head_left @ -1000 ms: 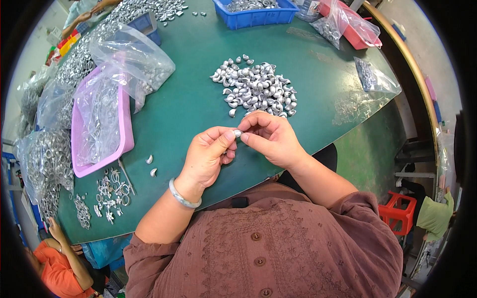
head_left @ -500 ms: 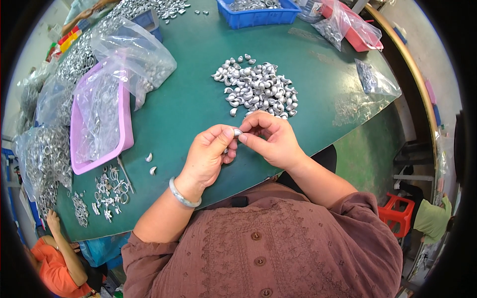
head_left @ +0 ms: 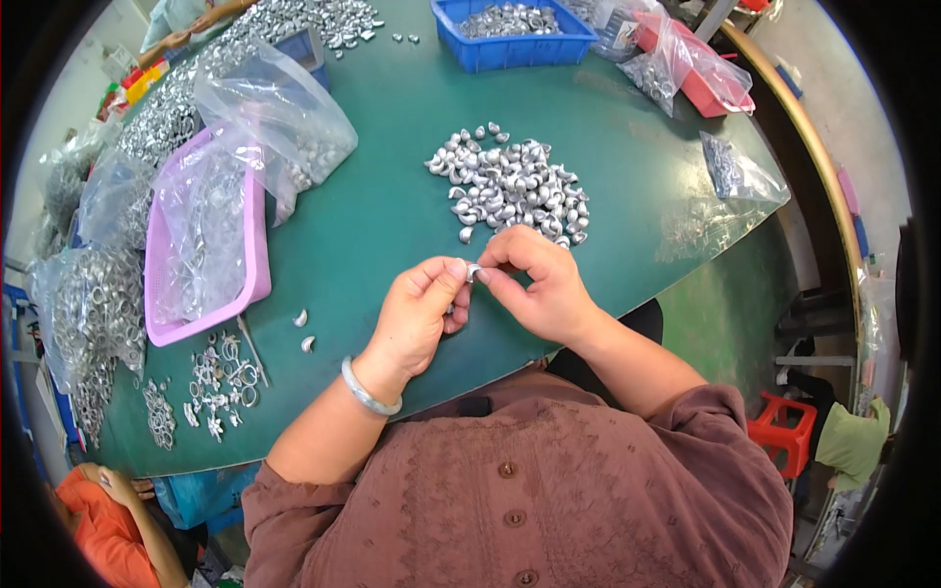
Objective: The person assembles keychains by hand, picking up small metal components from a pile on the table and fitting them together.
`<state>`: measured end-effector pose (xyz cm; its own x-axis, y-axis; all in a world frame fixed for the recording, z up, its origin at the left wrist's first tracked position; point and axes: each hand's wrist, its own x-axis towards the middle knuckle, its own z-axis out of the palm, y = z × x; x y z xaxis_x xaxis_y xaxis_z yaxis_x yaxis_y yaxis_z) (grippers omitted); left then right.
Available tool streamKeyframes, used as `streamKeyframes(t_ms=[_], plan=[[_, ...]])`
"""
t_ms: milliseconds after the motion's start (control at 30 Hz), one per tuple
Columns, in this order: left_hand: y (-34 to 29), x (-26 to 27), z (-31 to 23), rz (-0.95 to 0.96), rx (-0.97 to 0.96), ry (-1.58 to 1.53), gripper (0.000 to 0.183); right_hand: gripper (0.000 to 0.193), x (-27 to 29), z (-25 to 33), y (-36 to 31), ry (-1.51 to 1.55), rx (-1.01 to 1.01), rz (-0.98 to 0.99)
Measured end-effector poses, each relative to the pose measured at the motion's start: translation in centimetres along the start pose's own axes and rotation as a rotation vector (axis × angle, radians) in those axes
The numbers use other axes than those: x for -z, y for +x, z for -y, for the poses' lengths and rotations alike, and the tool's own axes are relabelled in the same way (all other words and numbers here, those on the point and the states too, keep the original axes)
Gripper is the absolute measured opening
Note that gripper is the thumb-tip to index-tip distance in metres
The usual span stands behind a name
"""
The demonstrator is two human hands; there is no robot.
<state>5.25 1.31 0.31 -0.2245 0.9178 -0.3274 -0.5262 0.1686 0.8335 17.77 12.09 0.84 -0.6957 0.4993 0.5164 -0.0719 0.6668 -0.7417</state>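
Note:
Between my hands, over the near edge of the green table, is a small silver curved metal piece [head_left: 472,273]. My left hand [head_left: 427,306] pinches it between thumb and forefinger, its other fingers curled; something silvery shows by those fingers but is too small to name. My right hand [head_left: 541,284] is closed too, its thumb and forefinger on the piece's right side. Just beyond my hands lies a pile of similar curved silver pieces [head_left: 520,186]. Two loose crescent-shaped pieces [head_left: 300,318] rest on the table left of my left hand.
On the left stand a pink basket [head_left: 260,260] holding a plastic bag, and bags of metal rings [head_left: 93,304]. Small metal parts [head_left: 223,382] lie nearby. At the back are a blue bin [head_left: 470,54] and a red tray [head_left: 711,93]. A person in orange [head_left: 113,534] sits lower left.
My hands stay together on the curved piece, which has turned slightly between my fingertips. The person in orange has drawn a hand back from the table. The whole view has shifted a little.

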Motion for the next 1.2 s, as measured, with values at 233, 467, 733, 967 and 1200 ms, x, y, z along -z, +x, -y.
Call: streamKeyframes(t_ms=[233, 467, 733, 967, 1200], plan=[[0.2, 0.6, -0.5, -0.035, 0.040, -0.051, 0.028, 0.009, 3.5, -3.8, 11.8, 0.186, -0.509, 0.113], [0.9, 0.5, -0.4, 0.013, 0.019, -0.126, 0.021, 0.027, 8.6, -5.8, 21.6, -0.025, -0.561, -0.319], [0.7, 1.9, -1.0, -0.150, -0.045, -0.230, 0.018, 0.017, 2.3, -3.9, 10.0, -0.426, 0.201, 0.586], [0.9, 1.5, -0.9, -0.118, -0.017, -0.205, 0.014, 0.015, 0.8, -3.1, 6.2, -0.613, 0.403, 0.486], [0.6, 1.2, -1.0, -0.147, 0.002, -0.212, 0.012, 0.019, 0.8, -1.6, 5.1, -0.128, 0.133, 0.379]])
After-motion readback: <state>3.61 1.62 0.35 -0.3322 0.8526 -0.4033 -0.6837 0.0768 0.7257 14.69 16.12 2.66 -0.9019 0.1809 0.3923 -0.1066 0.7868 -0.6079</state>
